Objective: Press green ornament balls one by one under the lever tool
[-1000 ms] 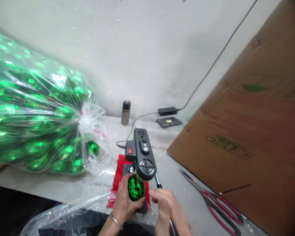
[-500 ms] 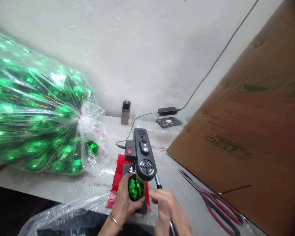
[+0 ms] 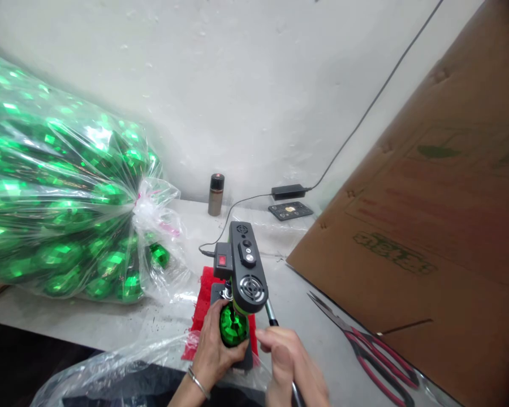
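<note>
The left hand [image 3: 214, 353] wraps its fingers around a shiny green faceted ball [image 3: 232, 331], held under the head of the small black bench drill press [image 3: 246, 271]. Right of the press, the right hand [image 3: 288, 362] grips its metal lever [image 3: 271, 314].

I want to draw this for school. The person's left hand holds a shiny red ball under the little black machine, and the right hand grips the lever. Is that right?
Not quite. The ball is green, not red, as the head view shows. The rest fits: the left hand holds it under the little black machine, and the right hand grips the lever.
</note>
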{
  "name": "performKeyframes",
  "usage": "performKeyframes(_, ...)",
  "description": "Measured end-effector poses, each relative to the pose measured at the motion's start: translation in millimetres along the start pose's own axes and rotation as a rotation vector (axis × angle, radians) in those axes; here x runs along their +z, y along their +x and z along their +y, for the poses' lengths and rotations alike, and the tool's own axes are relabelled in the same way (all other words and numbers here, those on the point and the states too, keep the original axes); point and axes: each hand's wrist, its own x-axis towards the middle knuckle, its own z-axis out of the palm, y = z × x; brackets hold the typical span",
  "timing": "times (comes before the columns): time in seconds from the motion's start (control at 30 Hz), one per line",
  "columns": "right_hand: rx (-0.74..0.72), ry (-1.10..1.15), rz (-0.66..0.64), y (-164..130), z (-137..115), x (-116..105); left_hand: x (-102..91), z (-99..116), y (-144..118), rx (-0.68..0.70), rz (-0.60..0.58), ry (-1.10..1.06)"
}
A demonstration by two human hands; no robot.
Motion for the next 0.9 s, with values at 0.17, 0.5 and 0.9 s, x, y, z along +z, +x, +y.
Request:
performKeyframes(0.17, 0.021, 0.007, 0.016, -3, 1, 0, -2.6, 0, 0, 0.021, -0.021, -0.006)
performKeyframes(0.5, 0.052, -0.009, 0.034, -2, -4, 2, 1.5, -5, -2, 0.054, 0.005, 0.017)
performKeyframes(0.9, 0.049, -0.041, 0.045, -5, -1, 3, 3.8, -10, -3, 0.004, -0.011, 0.004)
